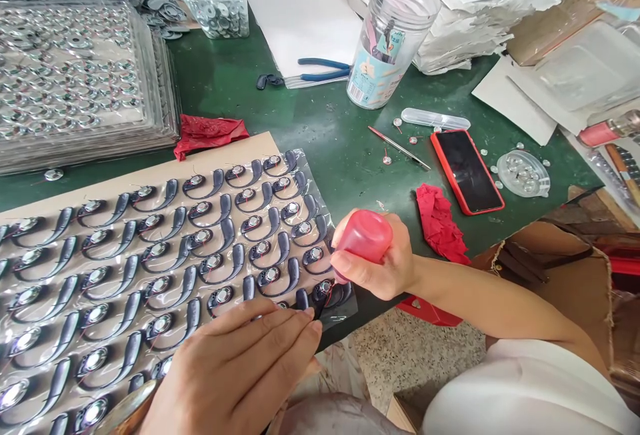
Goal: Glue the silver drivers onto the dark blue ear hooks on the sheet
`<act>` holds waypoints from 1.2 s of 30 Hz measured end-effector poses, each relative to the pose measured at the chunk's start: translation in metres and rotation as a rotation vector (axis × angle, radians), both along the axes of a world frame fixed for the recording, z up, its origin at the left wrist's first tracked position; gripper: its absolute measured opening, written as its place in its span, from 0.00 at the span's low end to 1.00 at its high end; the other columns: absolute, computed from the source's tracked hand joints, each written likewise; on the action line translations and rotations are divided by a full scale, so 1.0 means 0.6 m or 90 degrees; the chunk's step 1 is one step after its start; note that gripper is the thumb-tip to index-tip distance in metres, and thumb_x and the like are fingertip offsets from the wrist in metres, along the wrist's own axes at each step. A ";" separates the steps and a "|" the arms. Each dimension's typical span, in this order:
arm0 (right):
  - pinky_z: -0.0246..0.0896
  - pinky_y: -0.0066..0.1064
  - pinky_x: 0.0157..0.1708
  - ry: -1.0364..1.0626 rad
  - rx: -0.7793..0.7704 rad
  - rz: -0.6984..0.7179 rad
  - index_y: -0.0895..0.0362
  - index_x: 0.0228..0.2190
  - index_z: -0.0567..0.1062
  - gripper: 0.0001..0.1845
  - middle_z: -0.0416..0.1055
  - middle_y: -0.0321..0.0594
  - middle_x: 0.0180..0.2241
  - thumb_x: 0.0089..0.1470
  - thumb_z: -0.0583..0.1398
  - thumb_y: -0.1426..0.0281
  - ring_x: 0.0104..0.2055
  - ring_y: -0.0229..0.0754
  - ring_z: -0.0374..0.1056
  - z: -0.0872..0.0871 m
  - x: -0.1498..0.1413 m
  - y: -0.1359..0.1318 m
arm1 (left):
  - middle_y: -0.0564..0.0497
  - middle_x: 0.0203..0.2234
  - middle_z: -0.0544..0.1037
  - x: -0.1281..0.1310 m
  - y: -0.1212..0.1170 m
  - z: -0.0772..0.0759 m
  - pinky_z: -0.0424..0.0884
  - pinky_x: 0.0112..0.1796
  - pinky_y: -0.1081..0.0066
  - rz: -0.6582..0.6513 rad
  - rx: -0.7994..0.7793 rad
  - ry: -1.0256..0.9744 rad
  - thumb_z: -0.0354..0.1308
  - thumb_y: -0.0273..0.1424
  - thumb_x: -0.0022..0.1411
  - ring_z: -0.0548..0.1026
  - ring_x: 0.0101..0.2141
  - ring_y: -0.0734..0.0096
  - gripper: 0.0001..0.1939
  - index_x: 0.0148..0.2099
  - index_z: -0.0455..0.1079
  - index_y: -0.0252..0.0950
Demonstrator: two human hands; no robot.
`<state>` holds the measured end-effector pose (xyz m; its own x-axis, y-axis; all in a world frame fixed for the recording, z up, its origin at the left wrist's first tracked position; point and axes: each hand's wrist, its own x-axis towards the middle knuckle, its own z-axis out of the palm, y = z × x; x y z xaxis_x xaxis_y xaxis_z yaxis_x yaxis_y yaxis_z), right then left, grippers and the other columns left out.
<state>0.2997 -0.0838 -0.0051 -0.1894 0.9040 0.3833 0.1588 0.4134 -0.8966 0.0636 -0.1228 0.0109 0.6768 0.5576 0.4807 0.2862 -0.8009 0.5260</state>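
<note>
Right hand point(385, 272) closed around red bottle point(367, 235); a curved black part point(325, 287) lies just left of that hand. Left hand point(240, 362), fingers straight, lies beside the same part; any grip underneath cannot be determined.

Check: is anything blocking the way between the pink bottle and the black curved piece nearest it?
Nothing visible. The right hand holds the pink bottle close to the black curved piece at the corner of the plastic sheet. The left hand lies beside that piece, not between; whether it touches the piece is unclear.
</note>
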 end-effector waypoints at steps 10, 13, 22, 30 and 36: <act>0.65 0.25 0.23 -0.054 0.100 0.011 0.57 0.23 0.71 0.15 0.71 0.36 0.20 0.55 0.66 0.63 0.21 0.34 0.68 -0.014 0.002 -0.004 | 0.49 0.44 0.81 -0.006 0.022 0.007 0.70 0.55 0.66 0.016 -0.095 -0.027 0.55 0.15 0.61 0.77 0.46 0.73 0.18 0.51 0.73 0.32; 0.63 0.24 0.21 -0.043 0.130 0.024 0.56 0.22 0.69 0.17 0.70 0.34 0.19 0.56 0.65 0.62 0.20 0.33 0.67 -0.016 0.001 -0.003 | 0.48 0.41 0.82 -0.001 0.038 0.009 0.76 0.45 0.69 -0.005 -0.156 -0.039 0.56 0.16 0.61 0.79 0.40 0.73 0.16 0.49 0.74 0.32; 0.57 0.24 0.15 0.083 -0.041 0.086 0.54 0.17 0.62 0.24 0.62 0.29 0.14 0.58 0.63 0.58 0.15 0.31 0.60 0.010 -0.001 0.011 | 0.50 0.43 0.82 -0.008 0.029 0.004 0.75 0.50 0.69 0.054 -0.178 -0.027 0.57 0.20 0.63 0.79 0.44 0.71 0.16 0.51 0.73 0.36; 0.65 0.25 0.21 0.075 -0.081 0.030 0.57 0.21 0.70 0.16 0.70 0.33 0.17 0.56 0.65 0.66 0.19 0.34 0.68 0.002 0.001 0.055 | 0.48 0.49 0.81 -0.008 0.015 -0.005 0.63 0.62 0.65 0.011 0.093 0.062 0.48 0.20 0.68 0.77 0.52 0.67 0.16 0.50 0.76 0.30; 0.65 0.26 0.21 0.080 -0.074 0.040 0.57 0.21 0.70 0.13 0.72 0.36 0.19 0.54 0.65 0.69 0.20 0.36 0.70 -0.015 -0.002 0.045 | 0.45 0.49 0.80 0.003 0.017 -0.017 0.63 0.62 0.63 0.011 0.172 0.112 0.44 0.22 0.71 0.77 0.51 0.65 0.17 0.51 0.74 0.28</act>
